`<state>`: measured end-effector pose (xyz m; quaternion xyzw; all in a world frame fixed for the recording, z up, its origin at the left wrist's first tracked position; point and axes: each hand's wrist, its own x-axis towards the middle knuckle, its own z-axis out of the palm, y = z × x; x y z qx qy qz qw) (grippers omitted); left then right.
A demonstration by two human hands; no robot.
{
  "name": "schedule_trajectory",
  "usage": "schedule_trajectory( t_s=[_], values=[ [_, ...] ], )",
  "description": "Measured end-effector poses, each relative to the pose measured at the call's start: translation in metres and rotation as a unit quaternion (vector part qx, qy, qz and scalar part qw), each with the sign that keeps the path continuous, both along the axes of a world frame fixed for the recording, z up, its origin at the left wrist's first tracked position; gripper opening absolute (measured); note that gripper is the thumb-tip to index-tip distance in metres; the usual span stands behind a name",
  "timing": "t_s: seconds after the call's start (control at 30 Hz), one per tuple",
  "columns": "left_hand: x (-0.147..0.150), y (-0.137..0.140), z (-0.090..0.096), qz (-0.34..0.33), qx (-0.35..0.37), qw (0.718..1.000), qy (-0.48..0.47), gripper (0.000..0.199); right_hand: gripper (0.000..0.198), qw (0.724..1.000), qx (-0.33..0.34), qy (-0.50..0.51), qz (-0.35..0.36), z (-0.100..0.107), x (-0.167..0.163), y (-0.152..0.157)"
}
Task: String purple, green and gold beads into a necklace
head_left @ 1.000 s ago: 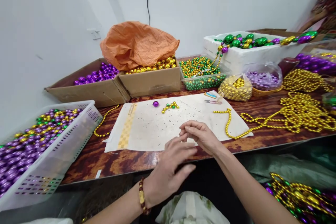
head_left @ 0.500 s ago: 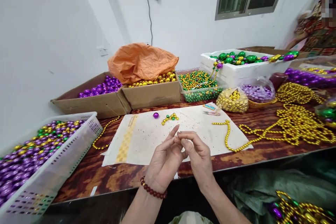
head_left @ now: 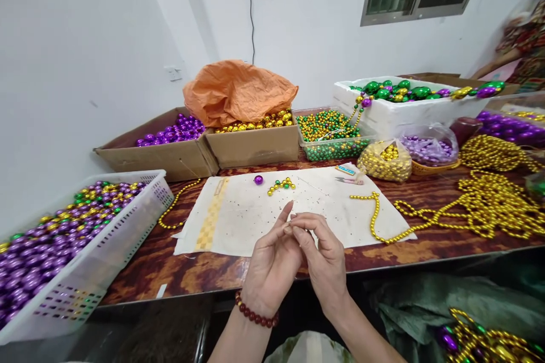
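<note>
My left hand and my right hand meet fingertip to fingertip above the front of a white cloth. Both thumbs and index fingers are pinched together; whatever lies between them is too small to name. A dark red bead bracelet circles my left wrist. Beyond my fingers, a purple bead rests on the cloth beside a small group of gold and green beads. Small scissors and a blue packet lie at the cloth's far right.
To the left stands a white crate of mixed beads. Cardboard boxes, a clear tub and a foam box line the back. Gold bead strands spread over the right side. A person is at the far right.
The view has shifted slightly, so the table and boxes appear a little further right. My hands stay pinched together in nearly the same pose.
</note>
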<state>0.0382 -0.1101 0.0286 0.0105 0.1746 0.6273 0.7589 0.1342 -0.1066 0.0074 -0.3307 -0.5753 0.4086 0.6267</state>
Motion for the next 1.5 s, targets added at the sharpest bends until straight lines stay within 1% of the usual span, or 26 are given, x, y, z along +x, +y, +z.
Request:
schedule_trajectory(
  t_s=[0.13,0.23,0.4,0.5,0.57,0.67,0.77,0.83,0.93,1.03,1.17,1.3,1.4,1.5],
  values=[
    [-0.003,-0.004,0.002,0.017,0.036,0.998,0.051,0.045,0.017,0.999,0.027,-0.019,-0.005,0.001,0.003,-0.003],
    [-0.004,-0.006,0.003,0.018,0.043,0.996,0.074,0.046,0.015,0.999,0.032,-0.024,-0.003,0.001,0.003,-0.005],
    [-0.004,-0.008,0.0,0.022,0.052,0.995,0.08,0.045,0.009,0.999,0.016,-0.035,-0.006,0.001,-0.001,-0.006],
    [-0.005,-0.009,-0.001,0.035,0.062,0.994,0.077,0.044,0.013,0.998,0.029,-0.046,0.007,0.0,-0.001,-0.007],
    [-0.006,-0.01,0.0,0.053,0.079,0.991,0.095,0.044,0.015,0.997,0.046,-0.065,-0.012,-0.001,0.001,-0.008],
    [-0.006,-0.012,0.003,0.087,0.117,0.979,0.14,0.045,0.013,0.987,0.078,-0.126,-0.061,0.001,0.006,-0.012],
    [-0.004,-0.014,0.006,0.113,0.133,0.968,0.181,0.044,0.013,0.974,0.107,-0.191,-0.053,0.005,0.009,-0.014],
    [-0.003,-0.015,0.007,0.125,0.139,0.961,0.202,0.043,0.014,0.968,0.122,-0.216,-0.047,0.008,0.009,-0.015],
    [-0.001,-0.016,0.006,0.142,0.153,0.95,0.233,0.043,0.014,0.961,0.134,-0.238,-0.049,0.011,0.008,-0.016],
    [0.0,-0.017,0.004,0.154,0.168,0.937,0.264,0.042,0.013,0.956,0.132,-0.255,-0.052,0.013,0.007,-0.016],
    [0.001,-0.018,0.002,0.167,0.186,0.924,0.29,0.041,0.016,0.955,0.126,-0.262,-0.053,0.013,0.008,-0.017],
    [0.002,-0.019,0.0,0.183,0.185,0.914,0.312,0.04,0.016,0.956,0.131,-0.258,-0.054,0.011,0.007,-0.017],
    [0.002,-0.019,-0.001,0.177,0.172,0.923,0.295,0.041,0.014,0.958,0.135,-0.243,-0.068,0.008,0.002,-0.016],
    [0.001,-0.019,-0.002,0.147,0.153,0.95,0.23,0.041,0.014,0.962,0.14,-0.221,-0.083,0.007,-0.002,-0.013]
  ],
)
